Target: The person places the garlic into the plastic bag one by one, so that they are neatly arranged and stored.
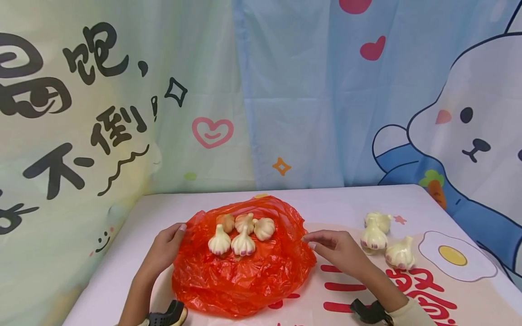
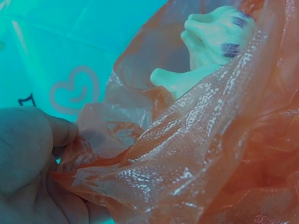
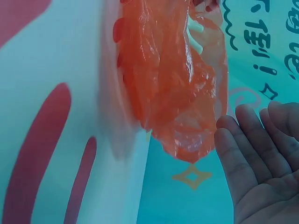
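Note:
A red plastic bag lies spread on the table with several garlic bulbs in its middle. My left hand pinches the bag's left edge between thumb and fingers, as the left wrist view also shows. Pale garlic bulbs show behind the bag's raised film there. Beside the bag's right edge is my right hand, its fingers extended and nothing in its grasp. In the right wrist view, the right hand's fingers are spread just apart from the bag.
Three more garlic bulbs stand to the right, beyond my right hand. The table mat carries red lettering and a printed fried egg. A printed curtain hangs behind the table's back edge.

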`<state>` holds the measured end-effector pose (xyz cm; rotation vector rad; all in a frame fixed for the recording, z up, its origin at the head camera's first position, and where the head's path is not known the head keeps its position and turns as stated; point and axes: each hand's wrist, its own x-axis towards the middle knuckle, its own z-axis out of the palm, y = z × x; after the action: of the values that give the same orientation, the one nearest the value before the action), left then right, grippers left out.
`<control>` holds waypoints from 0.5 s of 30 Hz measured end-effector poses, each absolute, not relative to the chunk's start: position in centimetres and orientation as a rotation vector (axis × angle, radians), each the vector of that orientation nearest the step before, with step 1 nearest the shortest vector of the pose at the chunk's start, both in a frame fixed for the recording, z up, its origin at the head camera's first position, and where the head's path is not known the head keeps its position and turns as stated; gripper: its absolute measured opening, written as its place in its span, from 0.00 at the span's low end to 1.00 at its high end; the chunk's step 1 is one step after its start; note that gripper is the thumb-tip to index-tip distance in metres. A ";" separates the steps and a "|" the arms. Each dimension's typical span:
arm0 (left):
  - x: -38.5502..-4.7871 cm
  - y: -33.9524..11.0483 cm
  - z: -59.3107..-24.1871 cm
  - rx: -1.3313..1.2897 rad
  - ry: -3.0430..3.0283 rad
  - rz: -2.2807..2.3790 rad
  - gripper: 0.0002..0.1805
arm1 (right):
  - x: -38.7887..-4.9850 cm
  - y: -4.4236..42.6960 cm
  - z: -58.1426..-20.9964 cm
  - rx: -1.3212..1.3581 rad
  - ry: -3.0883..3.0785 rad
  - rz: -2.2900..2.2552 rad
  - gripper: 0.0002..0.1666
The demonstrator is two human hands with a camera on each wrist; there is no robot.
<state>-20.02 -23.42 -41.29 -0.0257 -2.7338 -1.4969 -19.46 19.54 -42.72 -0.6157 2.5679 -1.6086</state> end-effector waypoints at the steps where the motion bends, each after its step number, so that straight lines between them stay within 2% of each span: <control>1: -20.0 -23.5 -41.3 -0.025 -2.733 -1.501 0.24 | -19.3 19.8 -42.7 -0.612 2.572 -1.610 0.15; 8: -20.0 -23.5 -41.3 -0.014 -2.730 -1.511 0.23 | -17.9 21.6 -42.7 -0.495 2.619 -1.565 0.18; 15: -20.0 -23.5 -41.2 -0.022 -2.729 -1.508 0.24 | -16.5 24.3 -42.8 -0.353 2.692 -1.559 0.15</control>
<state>-20.00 -23.52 -41.18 -0.0224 -2.7291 -1.5081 -16.51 24.30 -42.80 -0.3525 2.6924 -1.5590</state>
